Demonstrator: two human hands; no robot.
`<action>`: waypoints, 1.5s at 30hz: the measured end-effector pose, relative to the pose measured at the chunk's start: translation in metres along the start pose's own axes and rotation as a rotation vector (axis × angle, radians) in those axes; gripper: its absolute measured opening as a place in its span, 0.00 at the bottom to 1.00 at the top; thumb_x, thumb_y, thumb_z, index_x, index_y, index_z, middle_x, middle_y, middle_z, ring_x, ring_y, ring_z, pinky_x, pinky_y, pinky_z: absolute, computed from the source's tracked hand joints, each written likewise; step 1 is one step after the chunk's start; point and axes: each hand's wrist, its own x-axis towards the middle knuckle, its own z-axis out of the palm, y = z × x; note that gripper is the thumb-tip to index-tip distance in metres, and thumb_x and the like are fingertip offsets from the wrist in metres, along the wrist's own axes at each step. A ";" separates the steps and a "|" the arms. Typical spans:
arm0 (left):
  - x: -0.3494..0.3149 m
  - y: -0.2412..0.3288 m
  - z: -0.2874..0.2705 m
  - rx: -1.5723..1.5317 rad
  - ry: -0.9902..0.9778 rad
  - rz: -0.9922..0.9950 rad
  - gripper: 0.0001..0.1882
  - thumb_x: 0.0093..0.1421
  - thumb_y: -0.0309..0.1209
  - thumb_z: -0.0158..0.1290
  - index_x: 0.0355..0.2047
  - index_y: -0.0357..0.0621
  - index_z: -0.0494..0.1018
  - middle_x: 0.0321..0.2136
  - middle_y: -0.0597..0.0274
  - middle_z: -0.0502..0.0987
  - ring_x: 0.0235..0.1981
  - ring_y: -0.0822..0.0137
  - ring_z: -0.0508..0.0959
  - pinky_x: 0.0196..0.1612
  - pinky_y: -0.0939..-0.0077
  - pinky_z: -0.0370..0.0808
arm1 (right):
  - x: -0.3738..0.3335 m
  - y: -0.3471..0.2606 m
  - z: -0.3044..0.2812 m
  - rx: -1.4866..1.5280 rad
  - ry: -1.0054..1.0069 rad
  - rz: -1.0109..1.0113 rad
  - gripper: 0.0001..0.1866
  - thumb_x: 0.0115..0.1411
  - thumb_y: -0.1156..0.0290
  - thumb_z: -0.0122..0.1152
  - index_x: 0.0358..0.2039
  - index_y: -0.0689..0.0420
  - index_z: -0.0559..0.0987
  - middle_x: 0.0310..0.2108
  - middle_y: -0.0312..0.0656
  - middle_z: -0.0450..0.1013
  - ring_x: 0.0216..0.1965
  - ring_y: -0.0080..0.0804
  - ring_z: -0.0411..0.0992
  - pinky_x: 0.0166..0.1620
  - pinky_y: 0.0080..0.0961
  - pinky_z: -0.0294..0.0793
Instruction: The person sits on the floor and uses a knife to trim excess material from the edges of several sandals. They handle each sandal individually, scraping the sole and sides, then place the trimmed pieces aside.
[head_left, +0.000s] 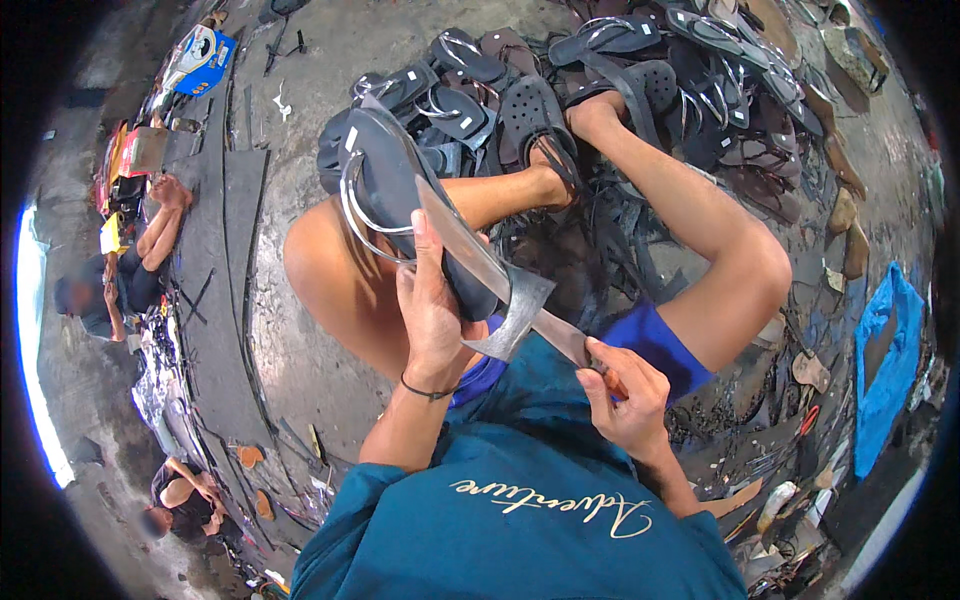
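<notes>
My left hand grips a dark flip-flop with a silvery thong strap, tilted on its side with the toe end pointing up and away. In my right hand is a knife, its blade reaching left toward the flip-flop's near end. Its handle is mostly covered by my fingers. A curled grey strip hangs at the sole's edge, lying over part of the blade. How far the blade reaches behind that strip is hidden.
Ahead lies a heap of dark sandals, with my feet among them. Rubber offcuts are scattered between my legs. To the right is a blue sheet. Two people sit at the left, near a blue and white box and flat dark sheets.
</notes>
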 end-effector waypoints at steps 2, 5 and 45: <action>-0.002 -0.012 -0.012 -0.004 -0.013 -0.007 0.21 0.68 0.46 0.46 0.48 0.40 0.69 0.39 0.60 0.76 0.37 0.70 0.78 0.35 0.75 0.78 | 0.009 -0.009 0.003 0.042 -0.046 0.056 0.14 0.54 0.72 0.69 0.41 0.63 0.81 0.31 0.46 0.79 0.22 0.27 0.75 0.25 0.20 0.74; -0.002 -0.026 -0.022 -0.051 0.043 0.032 0.21 0.69 0.45 0.46 0.49 0.38 0.67 0.40 0.59 0.76 0.37 0.69 0.78 0.33 0.70 0.80 | 0.028 -0.020 0.012 0.108 -0.115 0.104 0.13 0.56 0.72 0.68 0.41 0.63 0.81 0.29 0.45 0.78 0.21 0.26 0.75 0.25 0.19 0.74; -0.007 0.014 -0.055 0.273 -0.323 0.101 0.32 0.56 0.35 0.64 0.55 0.34 0.63 0.47 0.57 0.73 0.48 0.67 0.74 0.51 0.72 0.74 | 0.117 -0.024 0.045 0.560 -0.254 0.225 0.19 0.59 0.66 0.66 0.45 0.66 0.75 0.33 0.39 0.76 0.34 0.21 0.72 0.39 0.21 0.72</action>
